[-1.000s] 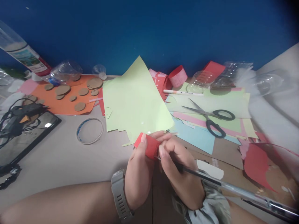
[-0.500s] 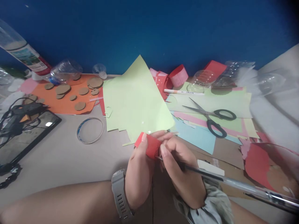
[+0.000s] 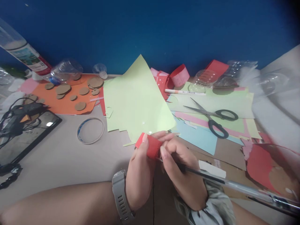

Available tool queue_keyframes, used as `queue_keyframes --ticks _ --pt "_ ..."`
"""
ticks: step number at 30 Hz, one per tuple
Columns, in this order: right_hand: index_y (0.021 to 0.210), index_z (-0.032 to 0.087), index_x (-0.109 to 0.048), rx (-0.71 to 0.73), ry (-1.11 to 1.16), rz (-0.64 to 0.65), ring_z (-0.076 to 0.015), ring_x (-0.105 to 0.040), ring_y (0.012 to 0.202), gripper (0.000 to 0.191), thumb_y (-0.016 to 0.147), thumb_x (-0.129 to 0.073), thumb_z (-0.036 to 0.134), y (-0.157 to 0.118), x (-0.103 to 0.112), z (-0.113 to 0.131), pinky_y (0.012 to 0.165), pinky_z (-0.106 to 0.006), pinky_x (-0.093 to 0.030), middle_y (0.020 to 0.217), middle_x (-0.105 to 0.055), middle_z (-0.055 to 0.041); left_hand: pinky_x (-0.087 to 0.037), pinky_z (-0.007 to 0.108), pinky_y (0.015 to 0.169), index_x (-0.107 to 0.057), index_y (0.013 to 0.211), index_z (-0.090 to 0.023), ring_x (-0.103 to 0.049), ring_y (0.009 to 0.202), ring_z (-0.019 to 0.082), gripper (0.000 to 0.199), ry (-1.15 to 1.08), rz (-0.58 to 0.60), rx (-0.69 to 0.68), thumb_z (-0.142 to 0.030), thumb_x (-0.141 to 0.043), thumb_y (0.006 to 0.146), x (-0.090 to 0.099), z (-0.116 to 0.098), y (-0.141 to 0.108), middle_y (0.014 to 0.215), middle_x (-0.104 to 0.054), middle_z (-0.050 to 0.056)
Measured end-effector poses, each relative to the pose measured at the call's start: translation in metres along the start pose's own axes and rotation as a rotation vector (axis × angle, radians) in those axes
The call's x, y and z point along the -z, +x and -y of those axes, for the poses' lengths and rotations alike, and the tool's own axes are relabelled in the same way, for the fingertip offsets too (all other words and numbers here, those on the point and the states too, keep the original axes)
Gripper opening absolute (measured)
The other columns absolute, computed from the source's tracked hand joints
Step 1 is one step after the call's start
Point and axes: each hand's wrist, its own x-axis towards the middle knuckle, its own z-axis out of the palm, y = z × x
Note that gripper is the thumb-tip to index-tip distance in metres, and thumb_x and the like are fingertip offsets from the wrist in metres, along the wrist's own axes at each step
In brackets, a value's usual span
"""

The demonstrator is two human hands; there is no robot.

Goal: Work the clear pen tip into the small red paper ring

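Between the thumb and fingers of my left hand [image 3: 140, 178] is a small folded red paper piece [image 3: 151, 147], held low in front of me. Dark marks run along its right edge. My right hand [image 3: 181, 172] is closed around a clear-barrelled ballpoint pen [image 3: 225, 182], whose tip touches or nearly touches that marked edge; the fingers partly hide it. Just beyond both hands lies a large pale green paper sheet [image 3: 138, 97] with a stepped, cut lower edge.
Black-handled scissors [image 3: 211, 117] lie on coloured papers at right, near a white marker [image 3: 185, 92]. At left are a tape roll [image 3: 90, 131], cardboard discs [image 3: 80, 106] on orange paper [image 3: 56, 107], and a dark-screened device [image 3: 30, 134] with cables. A blue wall [image 3: 140, 28] bounds the back.
Both hands stay almost still, with the red paper and pen in the same grip. Slight shifts of the objects at right look like small camera movement.
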Motion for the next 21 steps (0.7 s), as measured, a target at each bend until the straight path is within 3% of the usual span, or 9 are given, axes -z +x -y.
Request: queue_keyframes --ticks 10,16,21 --pt "0.074 0.026 -0.046 -0.008 -0.017 0.010 -0.0136 -0.045 0.055 0.037 0.109 -0.054 0.022 0.0004 0.0016 -0.0003 0.052 -0.028 -0.038 0.065 -0.046 0.0059 -0.039 0.049 0.131 -0.091 0.109 -0.025 -0.069 0.142 0.033 0.048 -0.006 -0.004 0.010 -0.053 -0.053 0.113 -0.0012 -0.0001 -0.0011 0.129 -0.090 0.004" --pt "0.074 0.026 -0.045 -0.005 0.029 0.009 -0.0136 -0.043 0.054 0.038 0.110 -0.056 0.023 -0.0044 0.0028 -0.0008 0.051 -0.028 -0.036 0.064 -0.044 0.0059 -0.039 0.050 0.132 -0.090 0.117 -0.022 -0.069 0.143 0.035 0.050 0.008 0.001 0.014 -0.057 -0.055 0.112 0.0009 0.0006 0.0000 0.131 -0.089 0.006" --pt "0.074 0.026 -0.048 -0.054 0.094 -0.014 -0.0160 -0.046 0.055 0.041 0.114 -0.057 0.031 -0.0046 0.0009 0.0013 0.052 -0.031 -0.036 0.065 -0.048 0.0039 -0.039 0.049 0.132 -0.091 0.108 -0.023 -0.071 0.139 0.034 0.048 -0.002 -0.029 0.040 -0.055 -0.056 0.112 -0.0037 -0.0017 0.0001 0.124 -0.090 0.007"
